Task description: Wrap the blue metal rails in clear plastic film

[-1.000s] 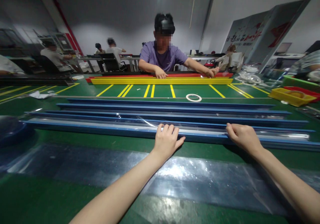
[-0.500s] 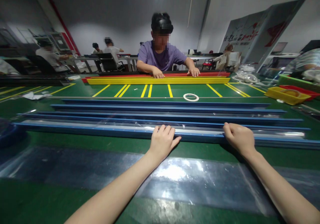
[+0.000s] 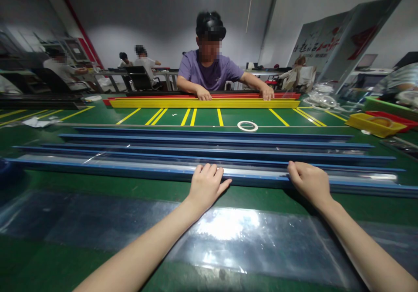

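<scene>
Long blue channel strips [image 3: 130,170] lie side by side across the green table, the nearest with clear film along its inside. My left hand [image 3: 207,185] rests over the near edge of that strip at mid-view, fingers curled over it and thumb spread to the right. Farther right, my right hand [image 3: 310,183] is closed in a fist on the same strip; what its fingers hold, if anything, is hidden. A wide transparent sheet [image 3: 130,222] lies flat on the table nearer to me, under both forearms.
Across the table [image 3: 176,117] a person in purple has both hands on yellow [image 3: 196,104] and red strips. A white tape ring [image 3: 247,126] lies beyond the blue strips. Yellow [image 3: 375,125], red and green trays stand at the right.
Both my hands appear slightly farther left, still on the strip. The bright glints on the film have shifted. The person opposite has moved one hand to the right along the strips.
</scene>
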The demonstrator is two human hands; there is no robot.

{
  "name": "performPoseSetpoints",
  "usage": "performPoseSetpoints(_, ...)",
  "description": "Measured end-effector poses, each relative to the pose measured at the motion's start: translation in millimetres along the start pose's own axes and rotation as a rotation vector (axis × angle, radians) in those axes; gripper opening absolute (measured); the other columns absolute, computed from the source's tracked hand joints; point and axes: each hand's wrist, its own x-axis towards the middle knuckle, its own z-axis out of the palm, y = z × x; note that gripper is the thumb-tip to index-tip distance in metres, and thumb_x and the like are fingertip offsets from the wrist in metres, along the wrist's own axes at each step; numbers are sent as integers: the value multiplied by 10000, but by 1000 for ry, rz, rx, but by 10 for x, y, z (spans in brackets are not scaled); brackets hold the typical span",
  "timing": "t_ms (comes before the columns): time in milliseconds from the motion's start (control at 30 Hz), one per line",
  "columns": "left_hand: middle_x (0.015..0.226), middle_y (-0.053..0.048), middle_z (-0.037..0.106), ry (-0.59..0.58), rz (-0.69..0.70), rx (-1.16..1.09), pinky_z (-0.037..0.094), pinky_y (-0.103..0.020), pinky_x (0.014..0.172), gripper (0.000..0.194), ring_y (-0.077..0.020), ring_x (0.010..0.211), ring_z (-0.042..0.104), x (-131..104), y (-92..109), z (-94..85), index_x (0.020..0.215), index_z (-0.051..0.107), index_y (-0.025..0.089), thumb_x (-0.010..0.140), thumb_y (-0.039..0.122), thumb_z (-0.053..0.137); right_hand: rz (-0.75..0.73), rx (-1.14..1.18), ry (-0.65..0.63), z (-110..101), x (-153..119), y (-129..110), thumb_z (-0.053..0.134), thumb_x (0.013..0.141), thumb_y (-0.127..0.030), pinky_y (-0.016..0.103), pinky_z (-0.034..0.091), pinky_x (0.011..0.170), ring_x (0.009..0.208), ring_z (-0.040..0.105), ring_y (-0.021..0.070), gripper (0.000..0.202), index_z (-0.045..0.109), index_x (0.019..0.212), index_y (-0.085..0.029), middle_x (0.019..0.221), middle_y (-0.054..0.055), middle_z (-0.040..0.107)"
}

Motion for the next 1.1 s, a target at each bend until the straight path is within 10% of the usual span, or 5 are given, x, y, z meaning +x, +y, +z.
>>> performPoseSetpoints(1100,736,-38,563,-16,-3,11,281,-321,646,299,-187,729,480,2,-1,9,749,541,173,828,429,408,26,15,-67,-23,3,-7,263,807,-392,227,205,450,464,438,118,449,436,455,-173,524,50,558)
